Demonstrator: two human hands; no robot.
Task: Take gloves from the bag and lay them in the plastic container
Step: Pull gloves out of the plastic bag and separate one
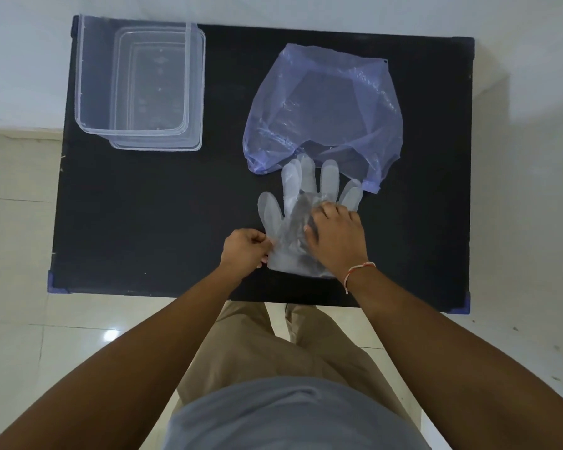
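Clear plastic gloves (298, 196) lie flat in a stack on the black table (163, 206), fingers pointing away from me, just in front of the mouth of a pale purple plastic bag (322, 105). My left hand (246, 246) pinches the cuff edge of the gloves at their left side. My right hand (335, 237) presses down on the palm area of the gloves, fingers curled into the plastic. A clear plastic container (88, 125) stands at the far left of the table with nothing visible inside.
A clear lid (197, 92) lies under the container, sticking out on its right and near side. The table has blue corner caps (57, 285). Pale tiled floor surrounds the table; my legs are at the near edge.
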